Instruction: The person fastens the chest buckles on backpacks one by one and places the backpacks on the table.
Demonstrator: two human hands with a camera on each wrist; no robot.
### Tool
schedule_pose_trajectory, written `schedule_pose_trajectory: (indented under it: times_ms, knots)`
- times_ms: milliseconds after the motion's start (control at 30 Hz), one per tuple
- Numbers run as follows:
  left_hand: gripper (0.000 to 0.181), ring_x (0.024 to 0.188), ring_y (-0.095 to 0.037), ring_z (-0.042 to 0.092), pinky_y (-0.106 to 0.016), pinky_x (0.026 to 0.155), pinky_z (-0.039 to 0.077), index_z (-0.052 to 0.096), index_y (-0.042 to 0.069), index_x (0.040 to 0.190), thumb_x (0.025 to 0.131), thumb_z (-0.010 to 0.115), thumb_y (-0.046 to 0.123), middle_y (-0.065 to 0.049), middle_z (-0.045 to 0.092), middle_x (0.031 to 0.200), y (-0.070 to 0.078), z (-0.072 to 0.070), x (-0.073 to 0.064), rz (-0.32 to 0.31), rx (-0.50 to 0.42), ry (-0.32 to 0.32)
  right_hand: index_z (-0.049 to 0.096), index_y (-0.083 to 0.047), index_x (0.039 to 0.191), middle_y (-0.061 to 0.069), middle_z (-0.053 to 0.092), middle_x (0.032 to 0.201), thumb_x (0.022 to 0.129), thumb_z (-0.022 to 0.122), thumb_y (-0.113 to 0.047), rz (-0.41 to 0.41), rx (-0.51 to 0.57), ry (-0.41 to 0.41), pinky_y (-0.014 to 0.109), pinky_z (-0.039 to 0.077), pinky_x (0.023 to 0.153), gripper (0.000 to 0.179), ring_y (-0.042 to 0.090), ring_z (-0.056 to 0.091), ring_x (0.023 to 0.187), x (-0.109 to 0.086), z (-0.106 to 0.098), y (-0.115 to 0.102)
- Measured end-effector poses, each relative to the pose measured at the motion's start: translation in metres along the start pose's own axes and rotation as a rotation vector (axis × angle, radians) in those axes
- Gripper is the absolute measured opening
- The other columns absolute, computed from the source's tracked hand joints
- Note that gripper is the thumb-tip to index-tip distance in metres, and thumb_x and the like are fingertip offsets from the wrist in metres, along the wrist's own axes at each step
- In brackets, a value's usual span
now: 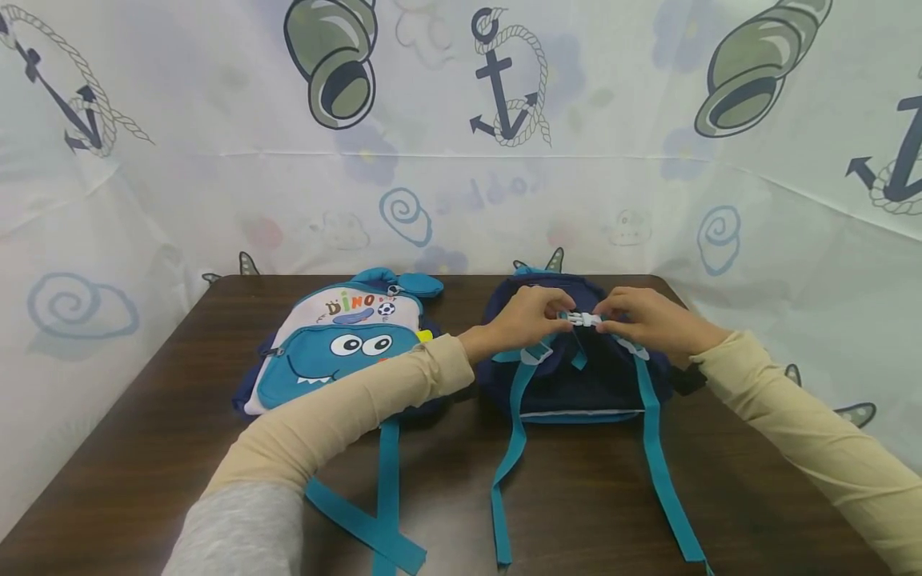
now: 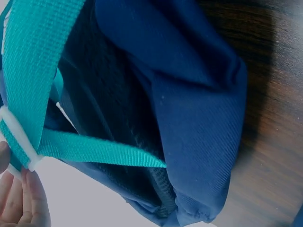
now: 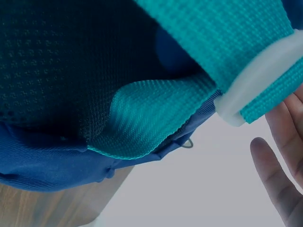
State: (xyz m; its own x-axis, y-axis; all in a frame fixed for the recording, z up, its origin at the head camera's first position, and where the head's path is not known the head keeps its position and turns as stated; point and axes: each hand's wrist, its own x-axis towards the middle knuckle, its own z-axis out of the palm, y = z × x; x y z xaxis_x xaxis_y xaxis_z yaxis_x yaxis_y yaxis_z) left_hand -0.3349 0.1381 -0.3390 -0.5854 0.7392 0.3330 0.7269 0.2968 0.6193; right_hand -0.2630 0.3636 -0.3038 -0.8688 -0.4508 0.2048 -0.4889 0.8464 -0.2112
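A navy backpack lies back side up on the right part of the table, its teal straps toward me. Over it, a white plastic buckle lies between my two hands. My left hand pinches the buckle's left end, and my right hand pinches its right end. The two halves appear joined. White strap sliders hang below the hands; one slider shows beside the left fingers in the left wrist view, another slider near the right fingers in the right wrist view.
To the left, a second backpack with a blue dinosaur face lies front side up, partly behind my left forearm. Its teal straps trail across the brown table. A printed white cloth hangs behind the table.
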Motion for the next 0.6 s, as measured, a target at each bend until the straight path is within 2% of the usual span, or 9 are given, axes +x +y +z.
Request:
schedule_pose_trajectory:
  times_ms: [233, 467, 600]
  knots:
    - [0.030, 0.093, -0.018, 0.070, -0.018, 0.074, 0.055, 0.068, 0.001, 0.120, 0.093, 0.071, 0.014, -0.010, 0.074, 0.109, 0.0017, 0.0035, 0.0003, 0.012, 0.001, 0.000, 0.073, -0.005, 0.109, 0.001, 0.064, 0.092, 0.091, 0.073, -0.015, 0.011, -0.007, -0.013, 0.028, 0.050, 0.069, 0.020, 0.012, 0.056, 0.079, 0.0002, 0.0019, -0.0005]
    - [0.033, 0.104, -0.020, 0.071, -0.023, 0.088, 0.056, 0.067, 0.002, 0.124, 0.095, 0.069, 0.018, -0.010, 0.073, 0.118, 0.0000, 0.0066, 0.0029, 0.051, 0.015, -0.011, 0.073, -0.005, 0.109, 0.001, 0.064, 0.092, 0.094, 0.070, -0.016, -0.029, 0.001, -0.009, 0.027, 0.051, 0.068, 0.019, 0.010, 0.056, 0.078, 0.0010, 0.0049, -0.0011]
    - [0.037, 0.106, -0.020, 0.071, -0.023, 0.089, 0.056, 0.064, 0.002, 0.128, 0.095, 0.069, 0.019, -0.010, 0.073, 0.119, -0.0010, 0.0100, 0.0044, 0.064, 0.024, -0.023, 0.074, -0.004, 0.107, 0.000, 0.063, 0.091, 0.094, 0.069, -0.016, -0.043, 0.028, -0.022, 0.024, 0.050, 0.064, 0.018, 0.009, 0.054, 0.074, 0.0011, 0.0064, -0.0019]
